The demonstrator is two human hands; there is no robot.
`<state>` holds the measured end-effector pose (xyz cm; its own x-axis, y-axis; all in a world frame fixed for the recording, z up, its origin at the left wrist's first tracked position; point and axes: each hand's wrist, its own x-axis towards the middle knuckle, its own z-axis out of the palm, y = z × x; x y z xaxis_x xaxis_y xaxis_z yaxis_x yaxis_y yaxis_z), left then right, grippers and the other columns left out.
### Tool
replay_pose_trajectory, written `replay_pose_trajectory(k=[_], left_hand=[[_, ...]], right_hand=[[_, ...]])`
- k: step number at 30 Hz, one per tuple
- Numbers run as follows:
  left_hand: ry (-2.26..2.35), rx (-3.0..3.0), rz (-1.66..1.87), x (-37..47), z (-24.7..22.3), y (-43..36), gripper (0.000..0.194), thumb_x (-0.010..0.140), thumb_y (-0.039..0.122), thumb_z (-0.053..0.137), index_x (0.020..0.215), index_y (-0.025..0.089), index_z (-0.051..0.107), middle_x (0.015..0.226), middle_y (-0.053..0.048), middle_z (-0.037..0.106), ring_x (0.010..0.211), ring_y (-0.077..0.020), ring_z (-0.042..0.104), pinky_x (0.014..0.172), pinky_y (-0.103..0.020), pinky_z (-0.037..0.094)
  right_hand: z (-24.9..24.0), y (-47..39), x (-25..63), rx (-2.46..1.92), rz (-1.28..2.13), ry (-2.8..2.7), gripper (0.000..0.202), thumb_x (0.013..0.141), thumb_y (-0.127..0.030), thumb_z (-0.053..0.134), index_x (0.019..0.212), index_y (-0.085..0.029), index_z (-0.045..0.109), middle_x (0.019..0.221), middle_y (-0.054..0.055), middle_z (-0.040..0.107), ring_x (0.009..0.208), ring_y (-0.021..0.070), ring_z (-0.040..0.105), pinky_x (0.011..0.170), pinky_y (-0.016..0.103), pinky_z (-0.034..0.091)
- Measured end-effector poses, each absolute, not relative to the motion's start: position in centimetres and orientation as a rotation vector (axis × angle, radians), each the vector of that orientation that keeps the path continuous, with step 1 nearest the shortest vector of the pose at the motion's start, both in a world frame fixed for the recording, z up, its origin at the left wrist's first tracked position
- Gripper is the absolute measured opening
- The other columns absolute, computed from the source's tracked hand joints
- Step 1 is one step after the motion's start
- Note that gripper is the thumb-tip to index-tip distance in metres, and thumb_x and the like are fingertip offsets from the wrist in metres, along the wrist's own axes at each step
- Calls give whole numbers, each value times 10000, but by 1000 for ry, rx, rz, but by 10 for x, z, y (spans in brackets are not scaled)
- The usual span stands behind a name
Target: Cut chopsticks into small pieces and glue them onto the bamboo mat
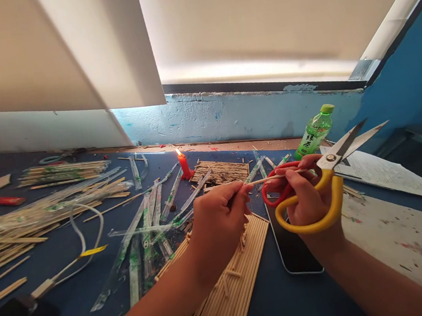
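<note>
Sticks [240, 295] laid side by side lie flat below the left hand [219, 212], while the right hand [309, 195] carries scissors [327, 177] with blades parted. Both hands pinch one thin stick [257, 181] in the air between them; if the scissors' weight loosens the right fingers, the stick could slip free.

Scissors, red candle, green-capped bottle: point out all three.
Scissors [330, 158]: head view, on the pivot screw.
Red candle [185, 166]: head view, middle of its body.
Green-capped bottle [312, 136]: head view, on its label.
</note>
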<state>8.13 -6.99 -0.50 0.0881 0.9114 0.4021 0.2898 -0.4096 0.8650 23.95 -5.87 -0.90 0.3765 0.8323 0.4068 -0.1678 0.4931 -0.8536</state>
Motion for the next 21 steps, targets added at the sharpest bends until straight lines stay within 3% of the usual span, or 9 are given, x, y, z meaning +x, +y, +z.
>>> replay_pose_trajectory(k=[4, 9, 15, 21], left_hand=[[1248, 1864, 1374, 82, -3, -70, 230, 967, 318, 592, 833, 206, 741, 594, 27, 635, 551, -116, 603, 561, -252, 486], [1233, 1806, 1352, 80, -3, -66, 239, 965, 321, 585, 813, 197, 723, 591, 19, 649, 541, -121, 626, 527, -241, 498], [1011, 1612, 1194, 80, -10, -62, 177, 956, 277, 579, 965, 181, 727, 709, -22, 716, 633, -153, 703, 613, -273, 610], [967, 1433, 1219, 79, -8, -59, 146, 940, 264, 617, 981, 152, 702, 849, -56, 745, 690, -157, 722, 657, -285, 649]], right_hand=[[-9, -59, 236, -800, 750, -929, 241, 864, -209, 683, 1011, -266, 499, 817, -34, 702, 639, 167, 734, 622, 295, 625], [-6, -59, 238, -810, 783, -950, 214, 876, -198, 665, 989, -262, 496, 811, -35, 707, 653, 152, 730, 678, 297, 624], [1, -53, 251, -818, 837, -1066, 196, 884, -197, 663, 993, -256, 511, 737, -34, 668, 568, 143, 660, 531, 255, 579], [-1, -37, 264, -798, 966, -1157, 152, 899, -249, 639, 993, -253, 519, 748, -20, 622, 604, 160, 634, 534, 290, 559]])
